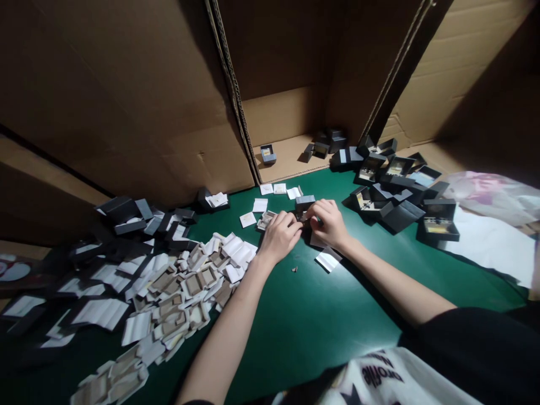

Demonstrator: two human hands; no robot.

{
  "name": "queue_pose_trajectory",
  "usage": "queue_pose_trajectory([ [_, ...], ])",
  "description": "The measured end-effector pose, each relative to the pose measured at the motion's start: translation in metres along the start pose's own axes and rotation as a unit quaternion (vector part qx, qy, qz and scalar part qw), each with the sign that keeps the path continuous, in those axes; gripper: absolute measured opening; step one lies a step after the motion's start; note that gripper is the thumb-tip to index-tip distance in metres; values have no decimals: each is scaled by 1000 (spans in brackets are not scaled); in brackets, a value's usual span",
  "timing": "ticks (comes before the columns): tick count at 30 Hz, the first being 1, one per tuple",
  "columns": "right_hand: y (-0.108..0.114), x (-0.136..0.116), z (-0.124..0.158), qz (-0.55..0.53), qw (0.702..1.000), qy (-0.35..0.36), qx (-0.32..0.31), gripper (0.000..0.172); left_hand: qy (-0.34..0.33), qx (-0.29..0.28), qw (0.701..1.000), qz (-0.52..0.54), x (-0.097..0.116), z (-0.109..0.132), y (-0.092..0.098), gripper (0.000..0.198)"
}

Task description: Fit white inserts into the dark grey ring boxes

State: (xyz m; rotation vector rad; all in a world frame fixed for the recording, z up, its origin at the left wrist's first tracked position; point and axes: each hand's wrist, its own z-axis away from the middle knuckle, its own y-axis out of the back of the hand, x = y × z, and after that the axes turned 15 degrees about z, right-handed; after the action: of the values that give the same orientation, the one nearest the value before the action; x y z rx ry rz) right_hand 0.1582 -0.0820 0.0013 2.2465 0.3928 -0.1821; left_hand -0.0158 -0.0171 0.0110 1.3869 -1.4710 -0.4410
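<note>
While hands [279, 237] [328, 223] nearly touch, the shirt [392, 378] reads "profile".

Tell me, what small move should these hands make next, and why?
Perhaps the left hand should steady the small dark box while the right hand works at it. Both hands are bent in close together right by that box, though they hide exactly what they touch.

Bare forearms [242, 315] stretched forward, left hand [279, 237] palm down, right hand [329, 224] fingers bent
</note>
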Motion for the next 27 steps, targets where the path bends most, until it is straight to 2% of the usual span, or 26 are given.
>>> queue_pose_trajectory([
  [4,-2,-1,0,58,998,20,-9,29,-1,3,1000,10,0,0,0,19],
  [9,-1,-6,0,104,994,32,15,34,0,6,1000,0,0,0,0,18],
  [13,1,-7,2,110,993,9,32,39,5,9,1000,1,0,0,0,19],
  [17,3,-5,3,118,992,-11,34,30,13,15,1000,11,0,0,0,20],
  [20,4,-2,3,116,993,-9,4,24,10,15,1000,15,0,0,1,21],
  [27,6,-2,2,53,997,-45,-27,24,-4,19,1000,17,0,-1,0,19],
])
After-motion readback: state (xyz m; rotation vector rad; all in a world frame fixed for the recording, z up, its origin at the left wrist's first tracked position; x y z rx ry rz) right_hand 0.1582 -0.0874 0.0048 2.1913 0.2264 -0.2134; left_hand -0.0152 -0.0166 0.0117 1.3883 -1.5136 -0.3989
